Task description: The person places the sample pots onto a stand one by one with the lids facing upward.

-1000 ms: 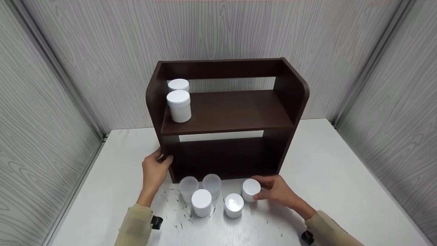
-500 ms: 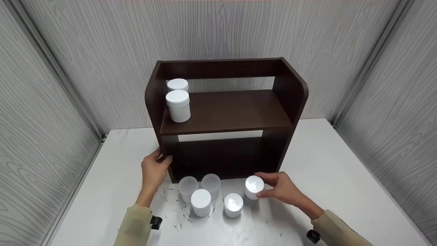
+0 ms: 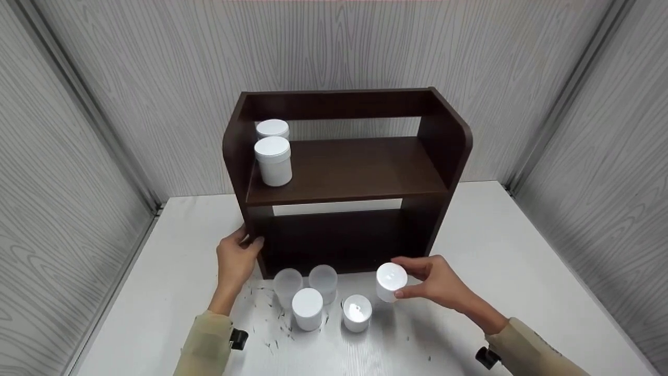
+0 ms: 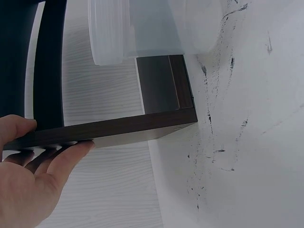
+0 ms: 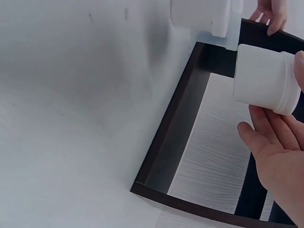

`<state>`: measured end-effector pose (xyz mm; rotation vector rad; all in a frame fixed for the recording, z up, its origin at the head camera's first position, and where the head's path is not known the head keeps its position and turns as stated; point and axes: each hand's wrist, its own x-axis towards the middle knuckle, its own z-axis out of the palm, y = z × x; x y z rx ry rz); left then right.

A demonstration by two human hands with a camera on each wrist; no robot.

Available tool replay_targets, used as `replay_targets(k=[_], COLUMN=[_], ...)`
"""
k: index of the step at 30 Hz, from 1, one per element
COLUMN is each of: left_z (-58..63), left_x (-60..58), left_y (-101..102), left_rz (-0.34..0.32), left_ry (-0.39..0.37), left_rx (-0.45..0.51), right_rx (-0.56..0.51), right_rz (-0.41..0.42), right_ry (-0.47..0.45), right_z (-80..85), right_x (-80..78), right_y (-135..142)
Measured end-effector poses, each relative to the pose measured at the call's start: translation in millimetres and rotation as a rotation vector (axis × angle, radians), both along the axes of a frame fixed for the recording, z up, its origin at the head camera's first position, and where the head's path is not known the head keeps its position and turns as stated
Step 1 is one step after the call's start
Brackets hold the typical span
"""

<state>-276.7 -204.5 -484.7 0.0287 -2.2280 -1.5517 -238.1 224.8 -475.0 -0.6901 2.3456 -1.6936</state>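
My right hand pinches a white lidded jar between thumb and fingers, its glossy lid facing up. In the right wrist view, the jar's smooth wall shows above a gap to the tabletop. At the dark brown two-tier shelf, my left hand grips the lower left side panel, thumb and fingers on opposite faces of the board. Two more white lidded jars, a front one and a partly hidden rear one, stand at the left end of the upper tier.
Before the shelf stand a tall white jar, a shorter glossy-topped white jar and two frosted translucent containers. Dark scuff marks streak the white tabletop. Grey wood-grain walls enclose the table at back and sides.
My right hand has lifted the white jar off the table and carried it slightly right and toward the shelf. The left hand stays on the side panel.
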Motion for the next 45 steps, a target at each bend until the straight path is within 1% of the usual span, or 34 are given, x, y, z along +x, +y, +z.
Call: replay_targets(k=[8,17,23,31,39,45], left_z=[-0.4,-0.3,-0.8,-1.0,-0.5,-0.9], left_x=[0.9,-0.1,-0.7,-0.1,1.5,0.0], left_y=[-0.5,-0.4,-0.7,-0.1,0.8,0.0], left_rz=[-0.014,0.004,0.007,0.002,-0.015,-0.014], left_ry=[0.014,0.001,-0.004,-0.002,-0.006,-0.001], left_rx=[-0.033,-0.022,-0.024,-0.002,-0.019,-0.010], right_rx=[-0.028,-0.008,-0.007,-0.045,-0.067,-0.099], right_rz=[0.037,0.035,0.026,0.021,0.012,0.004], right_ry=[-0.002,0.006,-0.011,-0.018,-0.033,-0.055], right_z=[20.6,40.0,51.6,65.6,79.8,94.8], right_x=[5.1,8.3,8.8,7.3,5.1,2.8], right_y=[-5.2,-11.9,-15.9,-22.3,-27.7,-34.9])
